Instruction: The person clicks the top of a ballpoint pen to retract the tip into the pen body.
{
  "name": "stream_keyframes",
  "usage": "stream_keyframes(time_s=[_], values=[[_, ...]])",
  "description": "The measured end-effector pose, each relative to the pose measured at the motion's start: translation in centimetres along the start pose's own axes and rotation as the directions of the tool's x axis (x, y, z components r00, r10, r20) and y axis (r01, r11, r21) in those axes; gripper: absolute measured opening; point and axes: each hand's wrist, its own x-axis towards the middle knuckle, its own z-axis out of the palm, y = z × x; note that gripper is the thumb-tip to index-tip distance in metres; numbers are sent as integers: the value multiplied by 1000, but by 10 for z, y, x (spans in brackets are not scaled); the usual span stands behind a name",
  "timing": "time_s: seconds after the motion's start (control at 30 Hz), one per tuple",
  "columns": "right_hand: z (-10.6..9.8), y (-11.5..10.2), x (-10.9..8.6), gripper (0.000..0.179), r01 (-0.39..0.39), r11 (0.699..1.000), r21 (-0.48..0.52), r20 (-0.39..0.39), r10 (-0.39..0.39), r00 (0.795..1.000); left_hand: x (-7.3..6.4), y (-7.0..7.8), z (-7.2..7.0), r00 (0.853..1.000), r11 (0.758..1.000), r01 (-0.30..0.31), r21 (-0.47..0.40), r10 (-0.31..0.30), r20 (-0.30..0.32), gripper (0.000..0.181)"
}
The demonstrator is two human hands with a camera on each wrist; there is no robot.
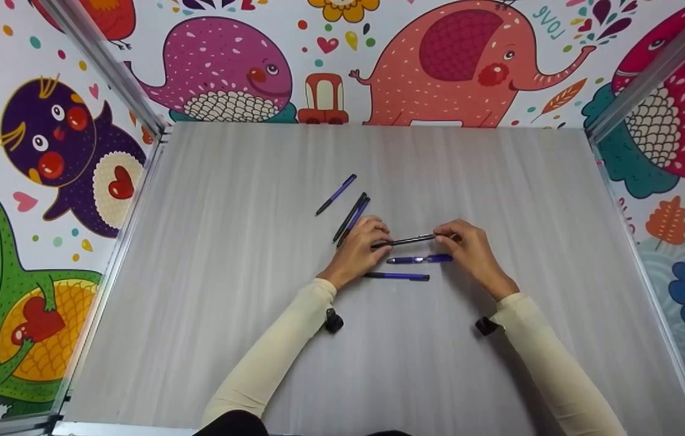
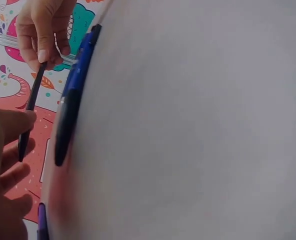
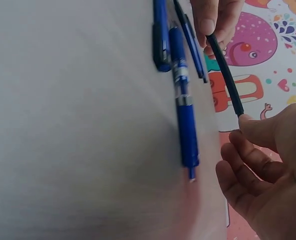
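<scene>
Between my two hands a slim black pen (image 1: 412, 240) is held nearly level above the table. My left hand (image 1: 359, 249) pinches its left end between thumb and fingers. At the other end, the thumb and forefinger of my right hand (image 1: 466, 247) pinch the tip, as the right wrist view also shows. Just below the held pen lies a blue pen with a clear middle (image 3: 184, 100). Nearer to me is a blue pen with a black end (image 1: 400, 277), its left part close to my left wrist. Two pens (image 1: 351, 217) lie side by side beyond my left fingers, partly hidden by them.
Farther back on the grey table (image 1: 227, 242) lies another purple-blue pen (image 1: 336, 194), set at a slant. Metal rails (image 1: 112, 236) edge the table. Printed cartoon walls (image 1: 330, 60) stand at the back and both sides.
</scene>
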Motion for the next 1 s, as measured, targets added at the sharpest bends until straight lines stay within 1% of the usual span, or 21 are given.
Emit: stream_keyframes(time_s=[0.03, 0.07, 0.1, 0.17, 0.3, 0.37, 0.47, 0.63, 0.77, 1.0], values=[[0, 2, 0, 14, 4, 1000, -1, 4, -4, 1000, 0, 0, 0, 1000, 1000, -1, 4, 1, 12, 10], [0, 4, 0, 14, 7, 1000, -4, 10, -7, 1000, 0, 1, 0, 1000, 1000, -5, 27, 5, 26, 10], [1, 6, -1, 13, 14, 1000, -9, 16, -14, 1000, 0, 5, -2, 999, 1000, 3, 28, -4, 42, 10], [1, 9, -1, 12, 25, 999, -28, 27, -24, 999, -1, 6, -2, 998, 999, 9, 37, -11, 62, 9], [3, 15, 0, 10, 58, 996, -62, 36, -56, 998, -1, 5, 0, 996, 998, 24, 63, -29, 82, 8], [4, 18, 0, 10, 61, 995, -73, 39, -59, 998, -1, 4, 1, 996, 997, 31, 75, -37, 84, 8], [5, 21, 1, 9, 51, 995, -83, 44, -47, 998, -1, 2, 3, 995, 996, 38, 85, -45, 86, 9], [7, 21, 0, 9, 10, 996, -90, 61, -4, 998, -3, 0, 5, 992, 995, 56, 83, -65, 104, 10], [7, 21, 0, 8, 10, 995, -98, 71, -3, 997, -3, -1, 5, 989, 995, 75, 69, -83, 121, 11], [7, 20, 0, 9, -3, 995, -99, 73, 11, 997, -3, -4, 6, 989, 994, 67, 81, -77, 127, 12]])
